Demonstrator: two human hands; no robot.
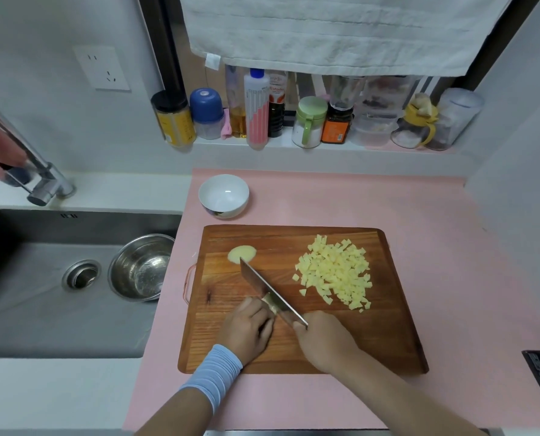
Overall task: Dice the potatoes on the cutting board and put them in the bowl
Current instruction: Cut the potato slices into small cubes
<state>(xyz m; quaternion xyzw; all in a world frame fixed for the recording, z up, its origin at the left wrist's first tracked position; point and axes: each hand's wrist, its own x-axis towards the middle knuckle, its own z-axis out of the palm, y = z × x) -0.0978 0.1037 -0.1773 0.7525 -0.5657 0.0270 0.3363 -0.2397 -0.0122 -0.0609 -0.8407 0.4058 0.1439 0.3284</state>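
Leftmost, off the left edge of the cutting board (356,335), a steel bowl (139,267) sits in the sink (26,294). Just beyond the board's far left corner, the white bowl (224,195) stands upright on the pink bench (419,209), its inside showing plain white. On the board's far left part lies a rounded potato chunk (242,253), with the knife tip just beside it. Toward the board's near edge, the left hand (249,328) curls its fingers down on a potato piece (270,305), pinning it to the wood. The knife (262,284) stands against that piece, slanting from far left to near right. The right hand (322,338) is clenched round the knife's handle. On the board's right half lies a heap of diced potato (336,270).
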